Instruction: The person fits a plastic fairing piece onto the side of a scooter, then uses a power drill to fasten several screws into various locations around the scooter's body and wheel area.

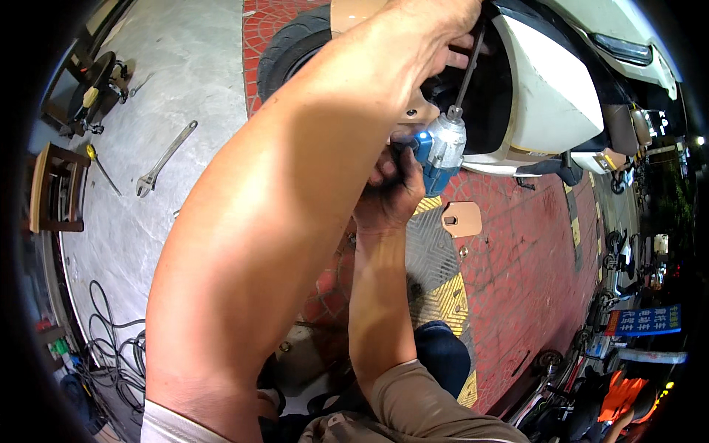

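My right hand point(395, 196) is wrapped round the grip of a blue and silver cordless impact driver point(447, 144), whose small light is lit. A long metal shaft point(470, 74) runs from its nose up into the dark opening of a white scooter point(546, 81). Across the view from the lower left reaches my left arm, with my left hand point(459, 50) at the upper edge beside the shaft. Its visible fingers are stretched out and apart; the rest is hidden or cut off. Behind my left forearm show the scooter's black tyre point(284, 48) and a beige panel point(417, 111).
A loose beige cover point(461, 219) lies on the red paving. On the grey floor at left lie an adjustable wrench point(166, 159) and a yellow-handled screwdriver point(102, 168), near a wooden stool point(59, 188). Black cables point(111, 336) coil at lower left. Parked scooters line the right.
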The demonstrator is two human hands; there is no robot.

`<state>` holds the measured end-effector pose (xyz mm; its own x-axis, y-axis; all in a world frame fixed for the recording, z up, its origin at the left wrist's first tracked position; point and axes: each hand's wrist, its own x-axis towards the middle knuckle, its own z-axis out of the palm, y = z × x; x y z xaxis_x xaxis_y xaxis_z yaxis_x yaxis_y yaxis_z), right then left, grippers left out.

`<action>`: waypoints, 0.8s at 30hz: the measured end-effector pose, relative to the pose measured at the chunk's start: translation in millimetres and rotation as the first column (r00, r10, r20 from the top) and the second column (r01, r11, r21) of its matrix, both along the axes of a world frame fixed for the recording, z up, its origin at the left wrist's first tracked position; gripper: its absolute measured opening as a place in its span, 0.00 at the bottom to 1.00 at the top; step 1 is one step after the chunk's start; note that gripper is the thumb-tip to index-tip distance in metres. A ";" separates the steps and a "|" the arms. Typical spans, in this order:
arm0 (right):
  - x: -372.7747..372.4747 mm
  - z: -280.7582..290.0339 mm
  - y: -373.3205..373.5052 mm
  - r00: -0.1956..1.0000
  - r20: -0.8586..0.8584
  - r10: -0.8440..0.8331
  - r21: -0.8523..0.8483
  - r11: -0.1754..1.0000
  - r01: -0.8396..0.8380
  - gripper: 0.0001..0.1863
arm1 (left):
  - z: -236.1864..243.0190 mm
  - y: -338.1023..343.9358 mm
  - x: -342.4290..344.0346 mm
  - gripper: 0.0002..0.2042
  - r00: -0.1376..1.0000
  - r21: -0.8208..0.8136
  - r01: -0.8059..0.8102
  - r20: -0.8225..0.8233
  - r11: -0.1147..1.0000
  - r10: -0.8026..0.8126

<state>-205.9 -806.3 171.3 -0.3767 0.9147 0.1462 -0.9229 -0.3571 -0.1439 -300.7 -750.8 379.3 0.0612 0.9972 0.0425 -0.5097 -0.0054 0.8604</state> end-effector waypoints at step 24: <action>25.9 -44.7 -47.7 0.999 0.012 0.052 -0.076 0.996 -0.051 0.12 | -66.6 -7.5 10.6 0.18 0.978 0.009 -0.125 -0.167 0.992 0.125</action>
